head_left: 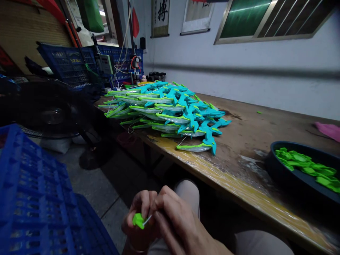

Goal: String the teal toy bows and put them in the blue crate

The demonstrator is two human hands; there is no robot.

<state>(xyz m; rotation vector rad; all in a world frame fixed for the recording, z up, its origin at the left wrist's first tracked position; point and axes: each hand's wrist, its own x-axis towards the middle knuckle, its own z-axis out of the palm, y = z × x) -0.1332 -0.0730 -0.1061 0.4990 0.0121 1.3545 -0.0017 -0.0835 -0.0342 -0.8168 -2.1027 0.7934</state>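
Green piece (138, 220) sat low in frame, over the lap, pinched in left hand (140, 216) fingertips. Small, lime, roughly wedge-shaped; long axis ran left-down to right-up, narrow end toward the right hand. Thin white string (147, 219) stuck out of that end, angled up-right into right hand (176, 221). Right fingers closed on the string end, knuckles up, hand touching the left. Left fingers curled shut around the piece, thumb side facing camera; most of the piece hidden by fingers.

Knee (190, 193) in light trousers just behind the hands. Wooden table (247, 141) ahead and right, edge worn and yellowish. Dark tray (276, 170) on near right of table, holding more green pieces (305, 166) of the same colour. Pile of toy bows (170, 109), teal grips with lime-edged limbs, stacked mid-table, well apart from hands; limbs mostly pointing left. Pink scrap (329, 130) at far right edge. Blue crate (34, 198) at near left on floor, fan (50, 109) behind it, more blue crates (69, 65) at back left.
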